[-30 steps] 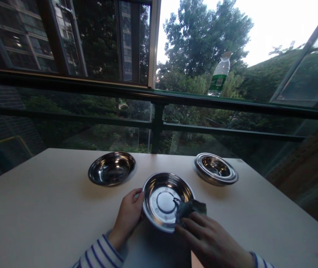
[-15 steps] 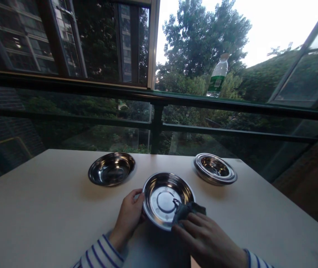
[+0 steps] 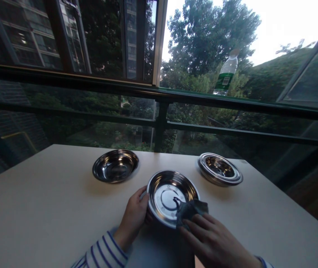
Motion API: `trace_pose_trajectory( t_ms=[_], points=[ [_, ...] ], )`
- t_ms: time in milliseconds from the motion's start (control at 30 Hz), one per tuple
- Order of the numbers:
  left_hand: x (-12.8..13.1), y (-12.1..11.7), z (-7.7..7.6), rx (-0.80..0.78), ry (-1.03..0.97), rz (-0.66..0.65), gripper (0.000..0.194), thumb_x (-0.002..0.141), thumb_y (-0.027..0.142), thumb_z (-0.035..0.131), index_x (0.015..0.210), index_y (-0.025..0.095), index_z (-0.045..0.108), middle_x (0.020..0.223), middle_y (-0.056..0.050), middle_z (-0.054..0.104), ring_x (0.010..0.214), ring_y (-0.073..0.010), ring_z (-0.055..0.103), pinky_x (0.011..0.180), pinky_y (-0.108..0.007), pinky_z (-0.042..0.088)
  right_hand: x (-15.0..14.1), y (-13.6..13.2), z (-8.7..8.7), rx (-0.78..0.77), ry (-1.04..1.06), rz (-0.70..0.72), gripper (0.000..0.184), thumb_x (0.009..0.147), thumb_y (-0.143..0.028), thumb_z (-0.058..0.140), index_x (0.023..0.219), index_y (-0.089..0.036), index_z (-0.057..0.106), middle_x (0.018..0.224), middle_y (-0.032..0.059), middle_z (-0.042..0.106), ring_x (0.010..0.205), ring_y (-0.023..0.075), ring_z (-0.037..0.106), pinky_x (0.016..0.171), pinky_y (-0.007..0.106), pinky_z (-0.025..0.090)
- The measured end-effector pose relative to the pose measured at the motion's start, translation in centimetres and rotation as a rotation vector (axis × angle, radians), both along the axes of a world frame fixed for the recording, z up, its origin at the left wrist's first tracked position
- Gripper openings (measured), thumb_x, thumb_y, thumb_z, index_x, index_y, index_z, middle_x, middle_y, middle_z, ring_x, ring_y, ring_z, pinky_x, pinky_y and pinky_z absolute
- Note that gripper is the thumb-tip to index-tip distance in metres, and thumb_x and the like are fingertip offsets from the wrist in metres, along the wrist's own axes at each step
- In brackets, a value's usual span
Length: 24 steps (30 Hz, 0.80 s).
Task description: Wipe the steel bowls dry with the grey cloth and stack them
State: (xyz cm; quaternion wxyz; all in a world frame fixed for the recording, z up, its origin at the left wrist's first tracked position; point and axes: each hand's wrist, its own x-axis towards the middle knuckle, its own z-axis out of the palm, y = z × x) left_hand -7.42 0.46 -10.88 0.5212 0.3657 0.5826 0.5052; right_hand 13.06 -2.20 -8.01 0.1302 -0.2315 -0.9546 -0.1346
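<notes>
Grip unchanged since a second ago: left hand (image 3: 134, 216) holds the bowl (image 3: 167, 200) by its left rim above the near-middle counter (image 3: 50, 201), right hand (image 3: 213, 237) pinches the cloth (image 3: 190, 212) at its near-right rim; wiping apparently continues.

The middle bowl (image 3: 166, 199) is over the near part of the counter (image 3: 64, 197), between two hands. The left hand (image 3: 134, 214) is at its left edge. The right hand (image 3: 211, 236) is at its near right side, with the cloth (image 3: 190, 209) under its fingers, over the bowl's edge and partly inside. Farther back on the counter, the left bowl (image 3: 116, 166) sits to the left and the stack (image 3: 220, 169) to the right, well apart. Behind the counter runs the rail (image 3: 248, 105). The bottle (image 3: 226, 76) is up by the rail, behind the stack. Trees (image 3: 211, 33) are outside, behind the bottle.
</notes>
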Motion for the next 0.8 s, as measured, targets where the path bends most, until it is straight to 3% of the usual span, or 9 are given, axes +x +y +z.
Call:
trace_pose_trajectory(
  t_ms=[167,333,533,700,800],
  points=[
    [0.0,-0.1,-0.2,0.013,-0.004,-0.021,0.043,0.081,0.032,0.044,0.118,0.011,0.051,0.039,0.006,0.051,0.031,-0.0097,0.045,0.031,-0.018,0.036,-0.4,0.1,-0.2,0.019,0.018,0.003,0.022,0.08,-0.016,0.053,0.103,-0.015,0.056,0.085,0.0045,0.067,0.069,0.0193,0.057,0.06,0.031,0.039],
    [-0.1,-0.3,0.3,0.017,-0.004,-0.044,0.043,0.083,0.029,0.042,0.121,0.01,0.049,0.041,0.005,0.054,0.031,-0.0098,0.045,0.031,-0.018,0.036,-1.8,0.6,-0.1,-0.088,0.075,-0.009,0.022,0.081,-0.014,0.054,0.103,-0.017,0.054,0.079,0.001,0.066,0.069,0.0176,0.056,0.061,0.031,0.037],
    [0.1,-0.4,0.6,-0.03,-0.002,-0.057,0.043,0.085,0.026,0.04,0.124,0.011,0.046,0.04,0.005,0.055,0.031,-0.0106,0.048,0.031,-0.018,0.035,-0.8,0.7,0.6,-0.238,0.16,-0.057,0.016,0.08,-0.007,0.05,0.086,-0.021,0.055,0.077,-0.0028,0.067,0.075,0.0162,0.059,0.087,0.036,0.033],
    [-0.1,-0.3,0.4,-0.061,-0.047,-0.076,0.042,0.085,0.026,0.04,0.124,0.012,0.046,0.04,0.005,0.055,0.033,-0.0113,0.05,0.032,-0.018,0.037,-2.1,0.5,0.0,-0.181,0.099,-0.023,0.014,0.083,-0.01,0.05,0.093,-0.017,0.056,0.082,0.0032,0.066,0.075,0.0176,0.06,0.071,0.031,0.041],
    [0.0,-0.3,0.2,-0.058,-0.075,-0.096,0.042,0.084,0.028,0.041,0.123,0.013,0.047,0.041,0.005,0.056,0.033,-0.0117,0.05,0.033,-0.019,0.038,-2.2,0.4,-0.4,-0.132,0.08,-0.005,0.011,0.083,-0.013,0.052,0.093,-0.016,0.056,0.084,0.0049,0.066,0.077,0.0194,0.06,0.07,0.032,0.041]
  ],
)
